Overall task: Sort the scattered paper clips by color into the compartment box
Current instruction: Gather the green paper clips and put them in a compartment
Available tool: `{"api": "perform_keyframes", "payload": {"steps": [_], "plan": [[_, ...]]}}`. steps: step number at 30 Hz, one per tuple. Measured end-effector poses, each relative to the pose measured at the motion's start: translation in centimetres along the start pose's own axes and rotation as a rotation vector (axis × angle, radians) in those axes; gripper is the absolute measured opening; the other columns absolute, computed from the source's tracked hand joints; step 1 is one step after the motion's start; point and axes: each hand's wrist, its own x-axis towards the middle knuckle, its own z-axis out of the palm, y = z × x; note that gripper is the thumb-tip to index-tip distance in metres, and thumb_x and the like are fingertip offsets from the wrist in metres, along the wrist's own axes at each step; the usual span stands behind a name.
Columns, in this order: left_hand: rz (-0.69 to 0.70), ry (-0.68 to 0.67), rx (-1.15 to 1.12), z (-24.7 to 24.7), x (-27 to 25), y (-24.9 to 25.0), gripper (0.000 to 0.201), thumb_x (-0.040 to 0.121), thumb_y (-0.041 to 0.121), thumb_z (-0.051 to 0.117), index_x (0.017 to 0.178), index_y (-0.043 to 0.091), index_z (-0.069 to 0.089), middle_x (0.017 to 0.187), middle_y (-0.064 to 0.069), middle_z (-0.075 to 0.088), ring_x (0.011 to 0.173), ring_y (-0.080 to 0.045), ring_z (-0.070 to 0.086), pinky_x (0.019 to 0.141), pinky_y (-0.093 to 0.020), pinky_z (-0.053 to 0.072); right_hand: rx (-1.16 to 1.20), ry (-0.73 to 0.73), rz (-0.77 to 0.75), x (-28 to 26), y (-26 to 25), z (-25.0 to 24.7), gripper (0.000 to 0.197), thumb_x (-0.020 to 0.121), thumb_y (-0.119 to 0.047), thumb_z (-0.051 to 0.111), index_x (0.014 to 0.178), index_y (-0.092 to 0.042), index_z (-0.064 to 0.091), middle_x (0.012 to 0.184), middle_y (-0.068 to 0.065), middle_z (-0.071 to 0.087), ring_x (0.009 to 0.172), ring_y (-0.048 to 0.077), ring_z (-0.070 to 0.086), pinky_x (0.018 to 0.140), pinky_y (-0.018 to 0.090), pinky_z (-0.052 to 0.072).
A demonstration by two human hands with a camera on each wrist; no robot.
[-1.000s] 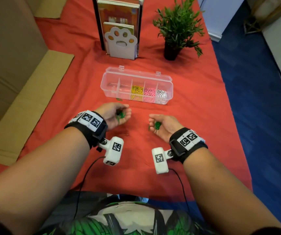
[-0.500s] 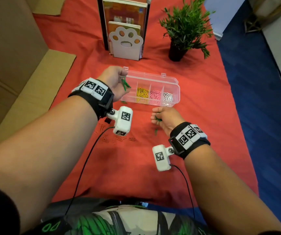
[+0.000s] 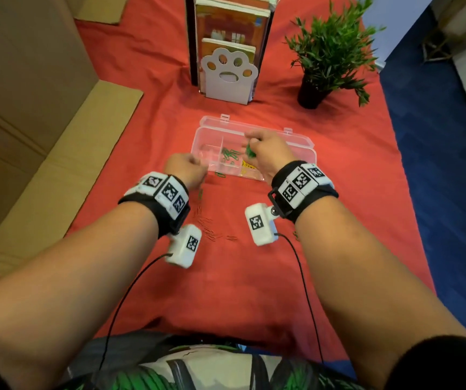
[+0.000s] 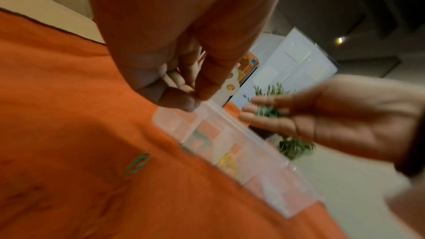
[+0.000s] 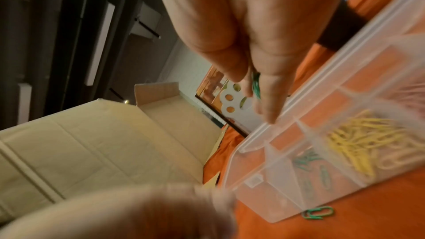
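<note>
My right fingers (image 4: 264, 114) curl round a clump of green clips (image 4: 268, 112), the right hand (image 3: 265, 153) hanging over the compartment box (image 3: 296, 139) on the red cloth (image 3: 240, 277). Loose green clips (image 3: 230, 154) lie in its second compartment. My left hand (image 3: 187, 171) hovers beside the box's near-left corner, fingertips together, empty

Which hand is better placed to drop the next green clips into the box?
Right. The right hand hovers over the compartment box, pinching green clips above the green pile. The left hand is beside the box and appears to hold nothing.
</note>
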Motion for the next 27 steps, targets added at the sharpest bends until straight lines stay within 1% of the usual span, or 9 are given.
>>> {"api": "perform_keyframes", "payload": {"steps": [3,5,7,9,11,13,18,24,27], "plan": [[0.021,-0.01,0.255,-0.3,-0.8,-2.4,0.009,0.071,0.014,0.061,0.07,0.012,0.07,0.061,-0.006,0.072,0.07,-0.032,0.067,0.077,-0.037,0.058,-0.2,-0.066,-0.011,0.4,-1.5,0.6,0.043,0.09,0.004,0.039,0.132,-0.003,0.047,0.114,0.013,0.055,0.102,0.026,0.056,0.098,0.045,0.049],[0.093,0.025,0.44,-0.1,-1.3,-3.2,0.015,0.077,0.015,0.062,0.085,0.014,0.074,0.09,-0.01,0.075,0.09,-0.029,0.068,0.086,-0.032,0.054,-0.306,-0.027,-0.04,0.4,-1.7,0.4,0.046,0.088,0.004,0.039,0.132,-0.006,0.049,0.129,0.017,0.054,0.115,0.031,0.055,0.097,0.048,0.049],[0.158,0.044,0.53,0.0,-1.3,-3.5,0.017,0.079,0.018,0.063,0.092,0.013,0.074,0.099,-0.009,0.073,0.099,-0.028,0.065,0.09,-0.03,0.05,-0.313,0.065,-0.055,-0.2,-1.1,-0.2,0.038,0.086,0.002,0.04,0.117,-0.008,0.059,0.114,0.016,0.062,0.099,0.028,0.061,0.087,0.05,0.054],[0.19,0.034,0.596,0.3,-1.1,-3.5,0.02,0.079,0.021,0.064,0.095,0.012,0.073,0.101,-0.01,0.072,0.101,-0.029,0.064,0.089,-0.031,0.05,-0.346,0.114,-0.063,-1.0,0.1,-1.0,0.021,0.083,-0.005,0.044,0.084,-0.015,0.062,0.084,0.009,0.064,0.077,0.025,0.061,0.081,0.05,0.056],[0.203,0.029,0.646,0.4,-0.8,-3.2,0.021,0.079,0.022,0.064,0.095,0.011,0.072,0.1,-0.012,0.071,0.1,-0.031,0.063,0.087,-0.032,0.051,-0.577,0.089,-0.061,-2.3,1.6,-2.2,0.022,0.085,-0.013,0.048,0.064,-0.018,0.055,0.075,0.006,0.061,0.075,0.024,0.06,0.083,0.039,0.055],[0.218,0.032,0.698,0.7,-0.6,-2.9,0.022,0.079,0.019,0.063,0.095,0.008,0.072,0.102,-0.016,0.07,0.101,-0.033,0.063,0.088,-0.035,0.051,-0.896,0.053,-0.033,-3.8,3.7,-3.1,0.02,0.089,-0.016,0.049,0.073,-0.011,0.06,0.084,0.013,0.064,0.084,0.026,0.06,0.081,0.028,0.047],[0.227,0.004,0.79,1.3,-0.4,-2.6,0.026,0.082,0.01,0.055,0.104,0.003,0.068,0.11,-0.022,0.067,0.106,-0.038,0.061,0.092,-0.04,0.051,-1.16,-0.002,0.059,-6.0,7.8,-3.4,0.035,0.089,-0.027,0.056,0.112,-0.001,0.058,0.118,0.021,0.062,0.113,0.034,0.058,0.092,0.035,0.047],[0.335,0.046,0.628,2.5,-1.4,-2.1,0.023,0.082,0.009,0.052,0.097,0.004,0.069,0.107,-0.022,0.066,0.103,-0.038,0.059,0.09,-0.038,0.045,-1.27,0.027,0.061,-6.6,10.8,-2.6,0.032,0.089,0.001,0.04,0.12,-0.003,0.043,0.123,0.022,0.047,0.111,0.039,0.054,0.09,0.043,0.048],[0.404,0.063,0.51,3.1,-2.1,-1.5,0.019,0.085,0.012,0.052,0.094,0.0,0.063,0.101,-0.024,0.065,0.098,-0.038,0.058,0.084,-0.038,0.043,-1.283,0.01,0.059,-7.1,11.3,-2.8,0.033,0.087,0.003,0.038,0.119,-0.003,0.043,0.122,0.022,0.048,0.11,0.04,0.054,0.088,0.044,0.048]]}}
